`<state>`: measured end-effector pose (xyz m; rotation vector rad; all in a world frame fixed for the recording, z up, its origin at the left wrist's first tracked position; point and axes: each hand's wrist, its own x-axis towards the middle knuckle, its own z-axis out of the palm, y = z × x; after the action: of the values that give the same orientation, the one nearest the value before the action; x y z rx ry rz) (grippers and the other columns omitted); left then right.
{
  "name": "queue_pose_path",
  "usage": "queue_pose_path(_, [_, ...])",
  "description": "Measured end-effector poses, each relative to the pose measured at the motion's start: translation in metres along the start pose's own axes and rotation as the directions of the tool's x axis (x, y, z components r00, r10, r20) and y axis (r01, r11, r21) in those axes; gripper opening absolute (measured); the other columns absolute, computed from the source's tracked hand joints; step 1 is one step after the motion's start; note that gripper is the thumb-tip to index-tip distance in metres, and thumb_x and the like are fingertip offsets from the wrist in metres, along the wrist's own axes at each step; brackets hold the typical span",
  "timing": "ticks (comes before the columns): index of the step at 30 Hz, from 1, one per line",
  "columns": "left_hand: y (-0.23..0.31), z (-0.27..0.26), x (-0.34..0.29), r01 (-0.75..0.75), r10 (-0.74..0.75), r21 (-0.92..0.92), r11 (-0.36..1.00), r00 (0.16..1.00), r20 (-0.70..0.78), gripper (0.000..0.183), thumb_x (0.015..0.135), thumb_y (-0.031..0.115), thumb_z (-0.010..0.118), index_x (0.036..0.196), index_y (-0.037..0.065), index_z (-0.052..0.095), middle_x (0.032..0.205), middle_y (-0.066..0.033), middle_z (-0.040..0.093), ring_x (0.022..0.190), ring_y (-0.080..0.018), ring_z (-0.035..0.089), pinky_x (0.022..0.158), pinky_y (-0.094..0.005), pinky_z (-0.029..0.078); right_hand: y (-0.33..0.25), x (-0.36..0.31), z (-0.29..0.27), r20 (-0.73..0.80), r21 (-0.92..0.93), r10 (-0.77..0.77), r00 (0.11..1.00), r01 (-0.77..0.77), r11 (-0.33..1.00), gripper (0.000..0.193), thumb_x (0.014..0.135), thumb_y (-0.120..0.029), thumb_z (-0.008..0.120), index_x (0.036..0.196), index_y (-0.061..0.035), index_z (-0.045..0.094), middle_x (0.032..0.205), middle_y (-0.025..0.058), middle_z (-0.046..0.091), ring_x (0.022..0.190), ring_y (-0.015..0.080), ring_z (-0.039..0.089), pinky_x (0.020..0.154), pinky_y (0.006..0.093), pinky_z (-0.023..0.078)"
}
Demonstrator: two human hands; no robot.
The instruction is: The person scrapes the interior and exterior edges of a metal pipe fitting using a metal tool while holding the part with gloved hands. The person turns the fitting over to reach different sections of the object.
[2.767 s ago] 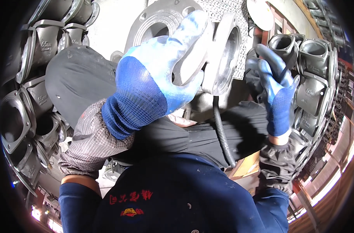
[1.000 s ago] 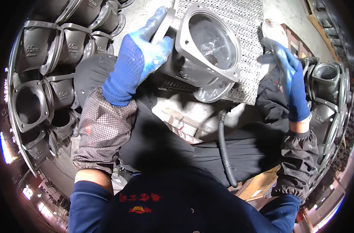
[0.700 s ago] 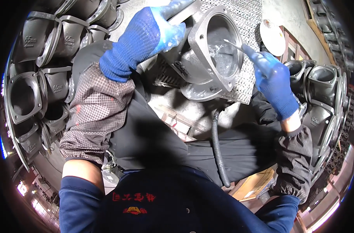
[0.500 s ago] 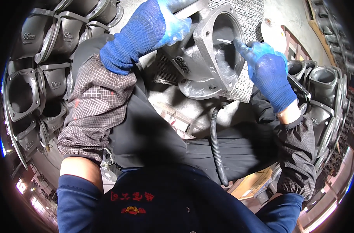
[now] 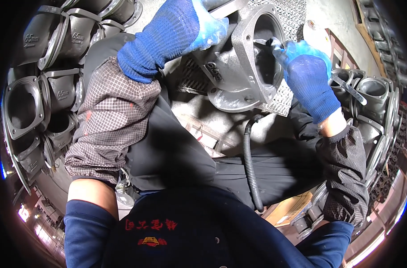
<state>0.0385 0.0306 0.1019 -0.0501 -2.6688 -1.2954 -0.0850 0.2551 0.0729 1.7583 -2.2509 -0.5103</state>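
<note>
Stacked castings, left: many dark grey flanged valve bodies (image 5: pixel 38 102) piled along the person's left side, square and round openings facing out.
Stacked castings, right: more of the same grey bodies (image 5: pixel 373 102) ranked at the right edge, near the right forearm.
Perforated sheet: a grey mesh-patterned plate (image 5: pixel 288 18) lies under and behind the held casting.
Held casting: one grey valve body (image 5: pixel 239 67) sits above the person's lap, tilted, its square flange with the round opening turned toward the right; a round bolt flange shows at its lower side.
Hose: a black ribbed hose (image 5: pixel 249 165) runs from under the casting across the dark trousers.
Left hand: the left hand (image 5: pixel 176 27), in a blue glove, lies on the upper left of the casting; its grip is wrapped around the body, fingers curled over the top edge.
Right hand: the right hand (image 5: pixel 308 71), also blue-gloved, is at the rim of the opening; its grip is pinched on a thin metal tool (image 5: pixel 263 42) whose tip reaches inside the bore.
Sleeves: checked mesh arm covers on both forearms.
</note>
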Motion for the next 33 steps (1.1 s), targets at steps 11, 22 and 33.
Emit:
queue_pose_path(11, [-0.012,0.010,0.007,-0.103,0.100,-0.042,0.994,0.992,-0.078,0.043,0.083,0.014,0.059,0.124,0.004,0.054,0.079,-0.0068,0.064,0.063,-0.0131,0.057,0.060,-0.0262,0.047,0.001,-0.001,-0.005,0.082,0.014,0.023,0.996,-0.025,1.000,0.016,0.088,-0.021,0.053,0.094,-0.0122,0.065,0.076,0.0053,0.062,0.072,0.0193,0.064,0.053,0.0335,0.052])
queue_pose_path(22, [0.001,0.005,0.005,0.003,-0.007,-0.131,0.991,1.000,-0.030,0.042,0.082,0.015,0.059,0.122,0.003,0.055,0.079,-0.0077,0.064,0.060,-0.0141,0.058,0.058,-0.0265,0.048,-0.011,0.015,-0.011,0.155,0.127,0.090,0.984,-0.111,0.986,0.014,0.083,-0.020,0.057,0.081,-0.0098,0.067,0.073,0.0067,0.064,0.069,0.0209,0.065,0.056,0.0329,0.052])
queue_pose_path(33, [0.003,0.008,0.004,0.081,-0.082,-0.247,0.966,0.997,0.007,0.043,0.084,0.017,0.061,0.125,0.004,0.053,0.074,-0.0044,0.063,0.059,-0.0103,0.057,0.055,-0.0245,0.047,-0.013,0.010,-0.003,0.266,0.068,0.189,0.945,-0.214,0.974,0.020,0.083,-0.025,0.059,0.077,-0.0074,0.065,0.066,0.0082,0.062,0.063,0.0196,0.065,0.051,0.0324,0.052])
